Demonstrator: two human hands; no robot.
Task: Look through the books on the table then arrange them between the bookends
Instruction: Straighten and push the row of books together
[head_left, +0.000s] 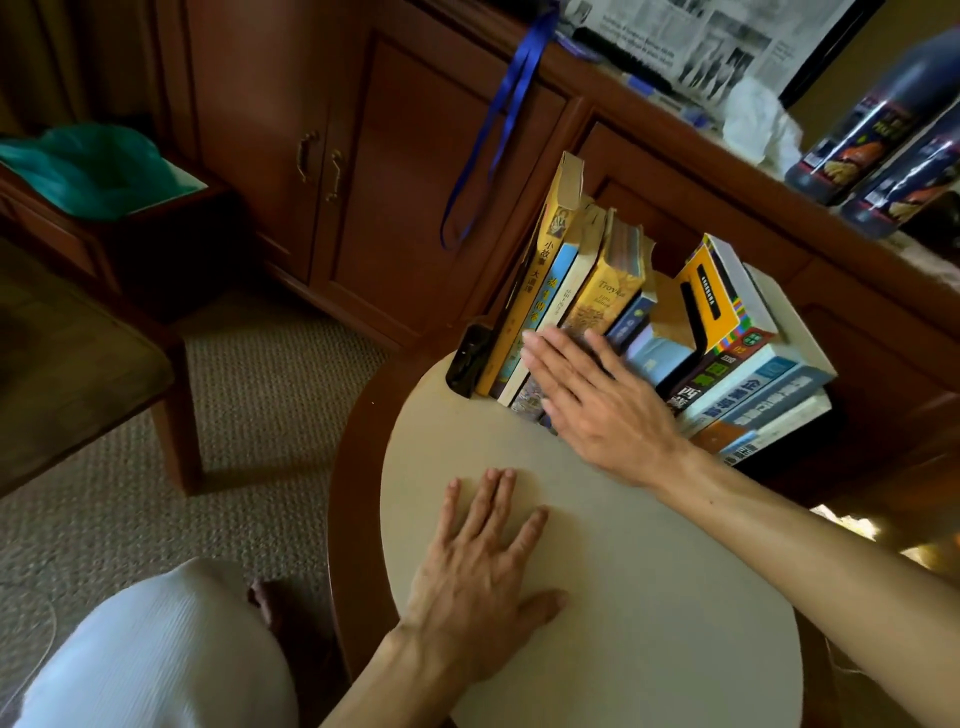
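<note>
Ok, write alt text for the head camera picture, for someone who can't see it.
A person's right hand presses flat against a row of upright books on a round table, beside a black bookend. The left hand rests flat on the tabletop. A wooden cabinet stands behind.

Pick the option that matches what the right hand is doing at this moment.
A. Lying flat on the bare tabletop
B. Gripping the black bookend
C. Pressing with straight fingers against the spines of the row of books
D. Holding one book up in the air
C. The right hand lies with straight fingers against the spines of the row of books, while the left hand rests flat on the table.
</note>
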